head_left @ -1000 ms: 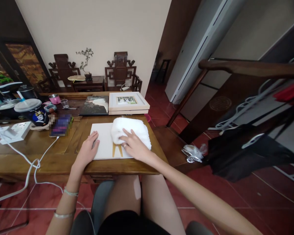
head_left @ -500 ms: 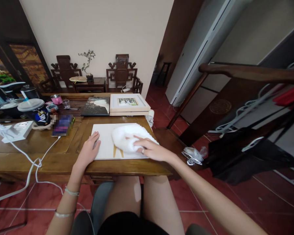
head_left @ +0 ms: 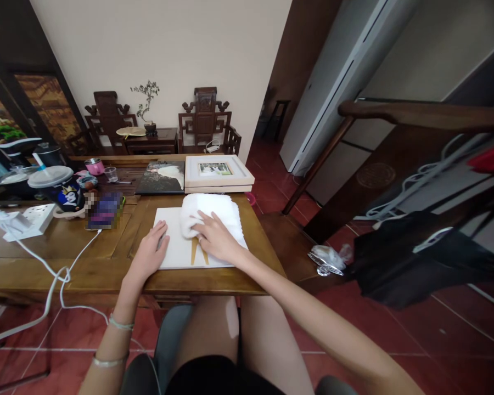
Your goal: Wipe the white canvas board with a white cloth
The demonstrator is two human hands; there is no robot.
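Note:
A white flat panel (head_left: pixel 173 249) lies near the table's front edge, with two tan strips showing on its lower part. My left hand (head_left: pixel 150 251) rests at the panel's left edge, fingers stretched out and the thumb a little apart. On the panel's upper right part lies a bunched, fluffy white towel (head_left: pixel 226 211), covering that area and reaching past the far edge. My right hand (head_left: pixel 216 236) presses on the towel from above, fingers spread and their tips sunk into its folds. What the towel covers is hidden.
Framed pictures (head_left: pixel 218 186) and a dark picture panel (head_left: pixel 158 178) lie behind. At left are a lidded cup (head_left: pixel 66 189), a phone (head_left: pixel 105 211) and a power strip (head_left: pixel 28 222) with trailing cables. A wooden chair (head_left: pixel 329 219) stands right of the table.
My right hand and the towel have moved left and away from me, from the panel's right side to its far part. My left hand has stayed in place.

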